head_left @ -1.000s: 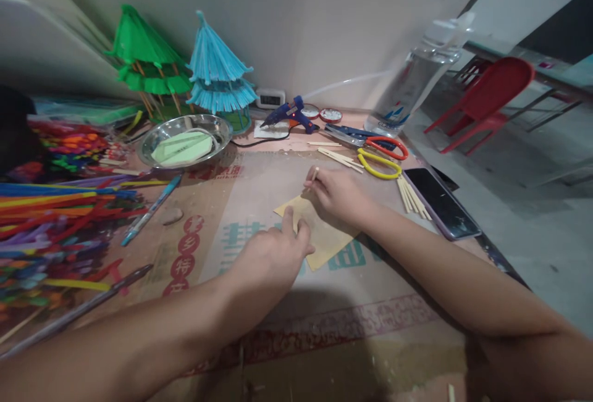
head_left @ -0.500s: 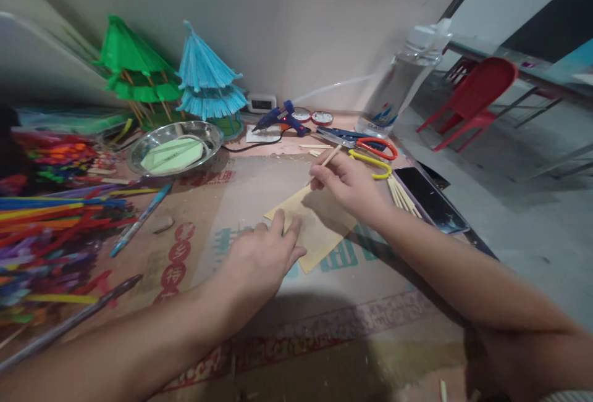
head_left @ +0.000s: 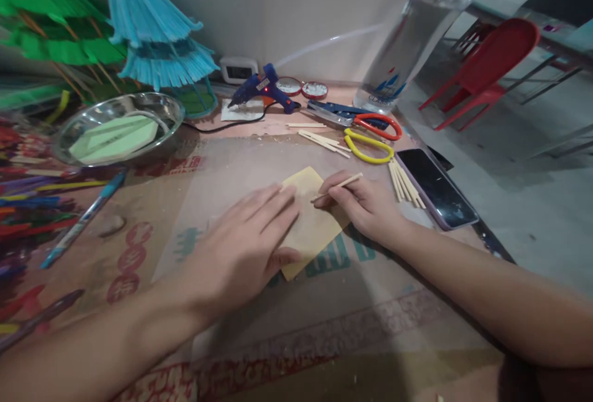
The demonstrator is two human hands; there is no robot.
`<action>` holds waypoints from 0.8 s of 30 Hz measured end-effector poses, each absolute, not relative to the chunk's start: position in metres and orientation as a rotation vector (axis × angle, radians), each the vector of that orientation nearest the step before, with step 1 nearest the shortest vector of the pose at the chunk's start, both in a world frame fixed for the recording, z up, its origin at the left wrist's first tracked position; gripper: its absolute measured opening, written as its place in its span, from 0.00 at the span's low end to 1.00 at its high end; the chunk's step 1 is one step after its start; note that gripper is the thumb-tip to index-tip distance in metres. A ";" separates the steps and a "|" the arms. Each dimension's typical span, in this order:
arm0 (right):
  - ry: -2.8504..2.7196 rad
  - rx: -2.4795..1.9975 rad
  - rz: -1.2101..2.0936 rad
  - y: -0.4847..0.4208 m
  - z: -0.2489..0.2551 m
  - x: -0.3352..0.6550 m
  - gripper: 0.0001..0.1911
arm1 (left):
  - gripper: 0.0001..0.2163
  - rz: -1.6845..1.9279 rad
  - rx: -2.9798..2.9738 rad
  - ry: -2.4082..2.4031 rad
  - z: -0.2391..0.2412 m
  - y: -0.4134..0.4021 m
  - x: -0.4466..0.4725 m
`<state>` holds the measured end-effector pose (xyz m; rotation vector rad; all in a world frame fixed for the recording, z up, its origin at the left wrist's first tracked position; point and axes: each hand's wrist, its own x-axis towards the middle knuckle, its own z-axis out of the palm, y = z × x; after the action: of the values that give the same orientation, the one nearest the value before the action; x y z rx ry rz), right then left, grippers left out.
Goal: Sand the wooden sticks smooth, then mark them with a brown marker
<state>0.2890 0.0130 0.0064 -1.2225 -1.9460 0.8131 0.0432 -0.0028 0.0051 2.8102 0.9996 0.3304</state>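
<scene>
A square of yellow paper (head_left: pixel 312 229) lies on the plastic-covered cardboard in front of me. My left hand (head_left: pixel 252 235) rests flat over its left side, fingers stretched out. Above the paper's right part, my right hand (head_left: pixel 354 201) pinches a thin wooden stick (head_left: pixel 345 186) between thumb and fingers, its lower tip pointing at the sheet. Whether the tip touches the paper, I cannot tell. Several more sticks (head_left: pixel 405 183) lie to the right beside a phone (head_left: pixel 438 186), and others (head_left: pixel 324 141) lie beyond the paper.
Scissors (head_left: pixel 370 146) with red and yellow handles and a blue glue gun (head_left: pixel 264 90) lie at the back. A metal bowl (head_left: pixel 162 139) holds pale green pieces. Blue (head_left: pixel 152 25) and green (head_left: pixel 46 7) tiered models stand behind it. A large bottle (head_left: pixel 403 44) stands back right.
My right hand has come closer with the stick, from the paper's far edge to its right part. My left hand lies flatter on the paper, which has turned. The camera view has shifted.
</scene>
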 end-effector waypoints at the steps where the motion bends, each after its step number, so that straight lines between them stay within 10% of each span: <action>1: -1.951 -1.232 0.797 0.014 0.007 0.288 0.10 | 0.26 0.330 2.786 0.950 0.005 -0.002 0.043; 6: -1.975 -1.252 0.762 0.015 0.005 0.287 0.10 | 0.22 0.129 2.466 0.298 0.026 -0.020 0.044; 24: -1.673 -1.494 0.504 0.035 -0.003 0.295 0.12 | 0.16 0.127 2.409 0.426 0.041 -0.054 0.037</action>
<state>0.2954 0.0351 -0.0034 -1.4940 -1.6733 0.5036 0.0374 -0.0535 0.0412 2.4092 0.4265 0.1274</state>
